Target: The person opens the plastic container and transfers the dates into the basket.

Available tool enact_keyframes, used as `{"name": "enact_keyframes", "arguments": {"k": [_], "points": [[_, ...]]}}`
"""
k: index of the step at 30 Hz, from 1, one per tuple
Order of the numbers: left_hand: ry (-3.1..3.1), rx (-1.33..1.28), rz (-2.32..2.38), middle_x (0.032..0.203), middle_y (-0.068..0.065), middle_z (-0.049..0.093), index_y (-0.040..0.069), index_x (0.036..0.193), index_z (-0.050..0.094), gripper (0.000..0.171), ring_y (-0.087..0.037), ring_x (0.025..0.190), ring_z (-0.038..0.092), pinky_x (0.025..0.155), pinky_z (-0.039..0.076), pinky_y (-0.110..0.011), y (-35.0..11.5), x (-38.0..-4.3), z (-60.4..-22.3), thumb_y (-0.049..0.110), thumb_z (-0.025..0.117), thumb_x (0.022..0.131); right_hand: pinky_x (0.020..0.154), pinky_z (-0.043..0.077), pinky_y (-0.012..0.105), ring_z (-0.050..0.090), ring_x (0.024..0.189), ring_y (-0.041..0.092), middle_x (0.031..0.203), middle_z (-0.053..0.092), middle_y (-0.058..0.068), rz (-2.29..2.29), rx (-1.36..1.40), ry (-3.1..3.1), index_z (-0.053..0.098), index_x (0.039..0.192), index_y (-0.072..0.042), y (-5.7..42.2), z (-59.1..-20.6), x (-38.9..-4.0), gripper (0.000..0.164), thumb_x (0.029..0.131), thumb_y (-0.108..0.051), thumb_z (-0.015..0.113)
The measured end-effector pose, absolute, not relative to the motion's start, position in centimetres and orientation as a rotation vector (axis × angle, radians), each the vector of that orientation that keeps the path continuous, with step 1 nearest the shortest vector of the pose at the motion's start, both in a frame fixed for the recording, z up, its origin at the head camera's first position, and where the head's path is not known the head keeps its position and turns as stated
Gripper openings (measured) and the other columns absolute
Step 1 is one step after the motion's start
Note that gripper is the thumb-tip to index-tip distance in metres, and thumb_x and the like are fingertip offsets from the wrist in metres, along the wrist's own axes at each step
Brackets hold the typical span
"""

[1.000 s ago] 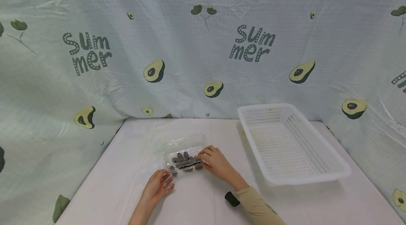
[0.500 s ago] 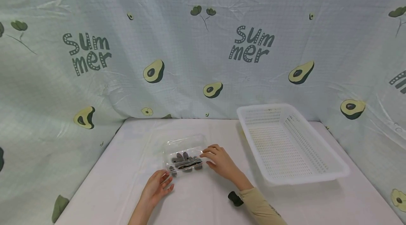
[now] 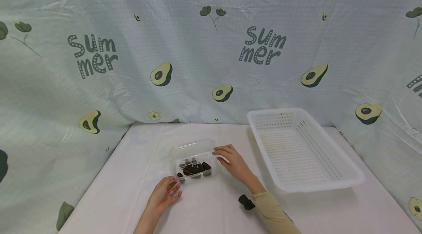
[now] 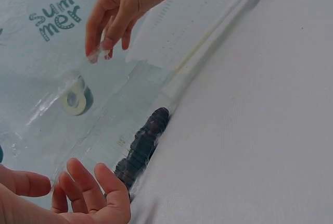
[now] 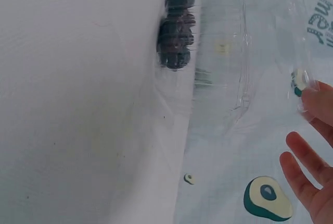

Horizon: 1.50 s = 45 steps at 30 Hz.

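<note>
A clear plastic clamshell box (image 3: 188, 178) stands on the white table. Dark oval fruits that look like dates (image 3: 194, 169) lie inside; the left wrist view shows the same dark fruits (image 4: 140, 146) through the ribbed wall. My left hand (image 3: 161, 195) holds the box's near left corner between thumb and fingers. The raised lid (image 5: 244, 52) is pinched at its edge by my right hand (image 4: 125, 10), above the box's right side. In the right wrist view, the right hand's (image 5: 317, 146) thumb and index meet on the lid, other fingers spread.
A white perforated plastic basket (image 3: 280, 168) stands to the right of the box. Behind the white table (image 3: 204, 212) hangs a cloth with avocado prints (image 3: 221, 93). A small black device (image 3: 246, 202) sits at my right wrist.
My right hand has moved up and a little to the right, raising the lid. The dark fruits now show more plainly. My left hand stays at the corner.
</note>
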<state>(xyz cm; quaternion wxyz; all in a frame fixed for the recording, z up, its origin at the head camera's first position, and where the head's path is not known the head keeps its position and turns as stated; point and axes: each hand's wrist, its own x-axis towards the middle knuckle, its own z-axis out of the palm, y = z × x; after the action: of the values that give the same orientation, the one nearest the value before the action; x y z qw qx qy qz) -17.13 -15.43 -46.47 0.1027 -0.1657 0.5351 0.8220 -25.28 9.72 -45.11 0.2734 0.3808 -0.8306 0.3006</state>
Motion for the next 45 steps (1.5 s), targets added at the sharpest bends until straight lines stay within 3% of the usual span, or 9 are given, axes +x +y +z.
{"name": "enact_keyframes", "arguments": {"k": [6,16,22,26,31,37,45], "points": [[1.605,-0.504,2.434,0.078,0.008,0.054,0.016,0.084,0.048,0.011,-0.008,0.076,0.054,0.067,0.047,-0.029,-15.4,-17.0,-46.4,0.017,0.042,0.093,0.079,0.048,0.03,0.055,0.098,0.02,0.107,0.062,0.007,0.966,0.935,-2.166,0.066,0.101,-0.009,9.0,-44.9,-26.1,0.024,0.077,-0.004,0.066],[1.608,-0.504,2.42,0.078,0.008,0.054,0.017,0.084,0.048,0.013,-0.008,0.076,0.054,0.067,0.047,-0.028,-15.5,-17.0,-46.4,0.016,0.039,0.094,0.067,0.05,0.024,0.058,0.088,0.021,0.094,0.067,0.002,1.238,0.744,-2.15,0.067,0.1,-0.012,8.1,-43.8,-27.7,0.02,0.081,-0.014,0.065],[1.626,-0.518,2.41,0.079,0.007,0.055,0.015,0.086,0.048,0.011,-0.009,0.076,0.055,0.067,0.047,-0.029,-15.6,-17.0,-46.4,0.016,0.041,0.094,0.066,0.049,0.019,0.061,0.089,0.021,0.099,0.067,0.007,1.486,0.579,-2.189,0.066,0.102,-0.01,7.3,-42.6,-28.9,0.022,0.082,-0.017,0.063],[1.631,-0.517,2.408,0.079,0.007,0.055,0.016,0.085,0.049,0.012,-0.009,0.076,0.055,0.067,0.047,-0.029,-15.6,-16.9,-46.4,0.015,0.04,0.094,0.072,0.049,0.023,0.059,0.095,0.024,0.105,0.065,0.012,1.656,0.514,-2.222,0.064,0.106,-0.005,7.0,-41.3,-29.5,0.024,0.085,-0.015,0.061],[1.632,-0.512,2.404,0.08,0.007,0.055,0.016,0.085,0.049,0.012,-0.009,0.077,0.054,0.068,0.047,-0.029,-15.6,-17.0,-46.5,0.015,0.042,0.094,0.085,0.047,0.036,0.051,0.11,0.03,0.119,0.056,0.019,1.901,0.532,-2.258,0.051,0.121,0.001,7.3,-40.1,-29.9,0.033,0.092,-0.014,0.048],[1.653,-0.524,2.392,0.08,0.006,0.054,0.015,0.087,0.049,0.007,-0.009,0.076,0.054,0.068,0.047,-0.029,-15.7,-17.0,-46.6,0.014,0.044,0.093,0.097,0.039,0.047,0.043,0.123,0.03,0.13,0.047,0.018,2.163,0.518,-2.245,0.039,0.131,-0.005,7.9,-42.2,-31.5,0.041,0.095,-0.024,0.042],[1.663,-0.512,2.405,0.081,0.005,0.054,0.015,0.088,0.05,0.007,-0.01,0.076,0.053,0.068,0.047,-0.029,-15.8,-17.0,-46.6,0.014,0.045,0.092,0.094,0.041,0.044,0.047,0.118,0.03,0.128,0.05,0.018,2.165,0.559,-2.237,0.041,0.13,-0.005,7.5,-41.7,-30.7,0.037,0.095,-0.019,0.042]]}}
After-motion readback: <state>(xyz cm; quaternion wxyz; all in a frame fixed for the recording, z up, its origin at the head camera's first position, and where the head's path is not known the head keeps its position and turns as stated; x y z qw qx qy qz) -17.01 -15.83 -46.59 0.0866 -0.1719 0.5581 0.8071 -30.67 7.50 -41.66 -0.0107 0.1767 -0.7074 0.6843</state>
